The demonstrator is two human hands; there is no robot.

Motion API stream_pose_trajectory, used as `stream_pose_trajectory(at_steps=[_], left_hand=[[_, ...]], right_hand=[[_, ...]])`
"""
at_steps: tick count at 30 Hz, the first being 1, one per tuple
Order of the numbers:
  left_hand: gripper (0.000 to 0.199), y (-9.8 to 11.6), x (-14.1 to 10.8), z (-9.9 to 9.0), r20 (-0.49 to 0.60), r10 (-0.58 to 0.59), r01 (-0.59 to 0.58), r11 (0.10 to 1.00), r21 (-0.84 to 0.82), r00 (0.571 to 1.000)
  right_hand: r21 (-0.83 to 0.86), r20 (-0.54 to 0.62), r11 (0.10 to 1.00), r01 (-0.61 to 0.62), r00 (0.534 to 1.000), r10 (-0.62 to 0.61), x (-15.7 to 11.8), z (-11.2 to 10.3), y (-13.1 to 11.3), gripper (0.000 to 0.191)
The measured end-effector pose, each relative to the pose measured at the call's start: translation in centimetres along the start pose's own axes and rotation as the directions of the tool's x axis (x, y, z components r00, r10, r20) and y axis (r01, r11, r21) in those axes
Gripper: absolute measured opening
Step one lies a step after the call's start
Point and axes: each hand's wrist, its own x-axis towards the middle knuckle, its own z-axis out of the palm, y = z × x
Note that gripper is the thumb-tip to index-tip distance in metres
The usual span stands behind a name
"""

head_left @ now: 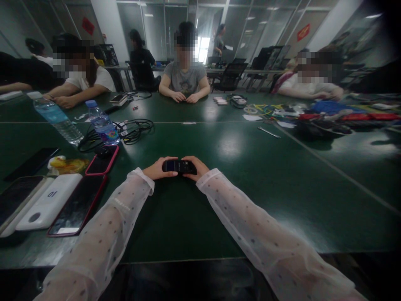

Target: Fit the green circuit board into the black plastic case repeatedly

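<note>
A small black keypad phone [179,167] lies sideways between my two hands over the green table. Its dark screen faces up on the left half, with small keys on the right half. My left hand [156,169] grips the screen end, the thumb along the near edge and fingers along the far edge. Closed on the keypad end is my right hand [199,169], its thumb on the near side too. Sheer white dotted sleeves cover both forearms down to the wrists.
Left of my left arm lie a pink-edged phone [103,161], a red-edged phone [78,205] and a white power bank [52,200]. Two water bottles [102,123] stand behind them by black cables [138,130]. A wrench [268,133] and tangled cables [328,117] lie right. A person [184,79] sits opposite.
</note>
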Motion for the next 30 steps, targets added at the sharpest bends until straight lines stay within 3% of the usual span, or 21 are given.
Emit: stream_pose_trajectory(at_steps=[9,18,30], left_hand=[[0.063,0.4,0.2,0.4,-0.078,-0.033,0.035,0.999,0.032,0.996],[0.055,0.1,0.3,0.2,-0.062,0.013,-0.014,1.000,-0.012,0.998],[0.058,1.1,0.1,0.2,-0.046,-0.007,0.005,0.999,-0.034,0.999]], right_hand=[[-0.015,-0.008,1.000,0.022,1.000,-0.022,0.0,0.0,-0.2,0.060],[-0.011,0.005,1.000,0.003,1.000,-0.003,-0.1,-0.2,-0.6,0.061],[-0.007,0.010,1.000,-0.002,1.000,0.002,0.0,0.0,-0.3,0.062]])
